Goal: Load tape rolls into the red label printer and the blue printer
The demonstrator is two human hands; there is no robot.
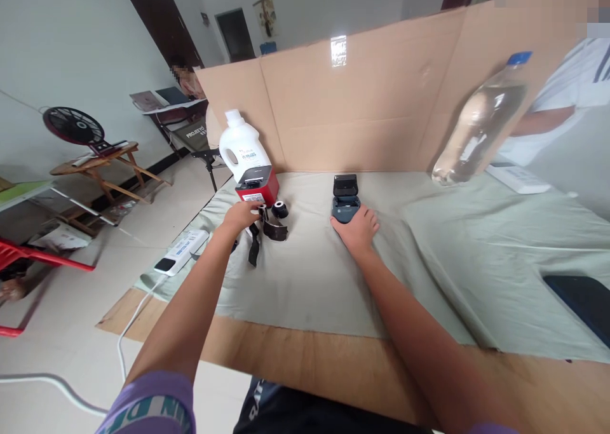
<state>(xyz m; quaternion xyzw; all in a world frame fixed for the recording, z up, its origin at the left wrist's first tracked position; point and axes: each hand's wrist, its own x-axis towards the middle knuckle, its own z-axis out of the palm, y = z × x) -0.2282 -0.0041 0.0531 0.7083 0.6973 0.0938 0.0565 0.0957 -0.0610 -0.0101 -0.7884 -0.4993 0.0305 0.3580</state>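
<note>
Clasping the open mini printer (345, 211) mid-frame is the right hand (361, 232). The left hand (241, 217) has an unclear grip; its nudge could send the black roll (281, 211) away.

A pale green cloth (309, 288) covers most of a wooden tabletop (286, 345). Along the far edge rises a cardboard panel (357, 116); a white handled jug (245, 145) stands before its left part, and a clear bottle with a blue cap (486, 122) near its right end. Right foreground: a dark, flat rectangular object (581, 300). Left edge: a white power strip (183, 250) with its cable (124, 332). Left background: a black fan (74, 126) on a wooden stool (112, 161); nearer, a red chair frame (52, 257), partly shown.
</note>
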